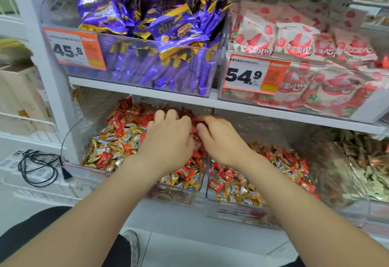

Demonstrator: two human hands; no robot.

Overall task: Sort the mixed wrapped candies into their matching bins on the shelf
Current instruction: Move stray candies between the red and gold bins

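Two clear bins on the lower shelf hold mixed wrapped candies. In the left bin (pixel 179 198), red candies (pixel 123 119) are heaped toward the back and gold candies (pixel 105 146) lie at the front left. The right bin (pixel 233 212) holds red and gold candies (pixel 242 186) mixed together. My left hand (pixel 168 138) lies palm down on the red heap in the left bin, with its fingers bent into the candies and their tips hidden. My right hand (pixel 221 140) is beside it over the divide between the bins, thumb and fingers closed around a few red candies.
The upper shelf (pixel 147 92) carries a bin of purple packets (pixel 160 24) and a bin of white-and-red packets (pixel 294 41), both with orange price tags. A further bin of pale gold candies (pixel 362 161) stands at the right. A black cable (pixel 35 165) lies at the left.
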